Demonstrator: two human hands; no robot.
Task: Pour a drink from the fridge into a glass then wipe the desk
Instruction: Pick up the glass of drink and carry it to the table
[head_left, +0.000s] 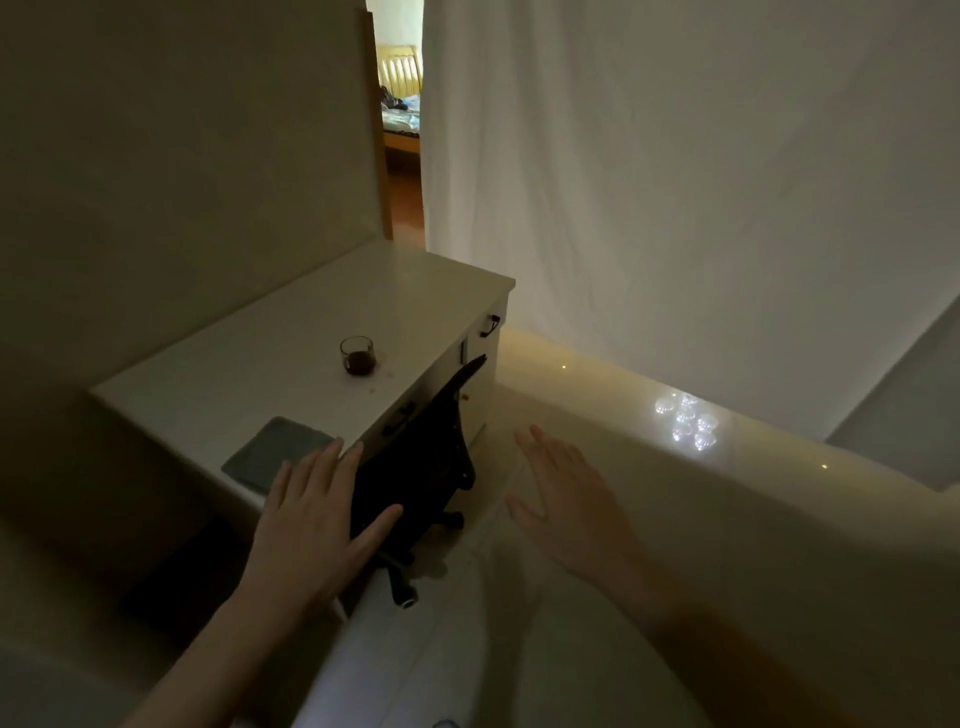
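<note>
Both hands empty, fingers spread — left hand (311, 519), right hand (563, 499); glass (357, 355) holds dark drink on the desk (249, 374), apparently a grey cloth (278, 454) nearby.

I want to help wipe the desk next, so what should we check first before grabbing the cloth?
1. Drink poured: ok. The glass holds dark liquid.
2. Glass standing safely: ok. It is upright, back from the desk edge.
3. Cloth ready: ok. The grey cloth lies flat on the desk's near corner.
4. Hands free: ok. The left hand and right hand are open and empty.
5. Something to wipe: ok. Small dark spots sit beside the glass.
6. Way to the desk: not ok. The black chair stands against the desk front.
</note>
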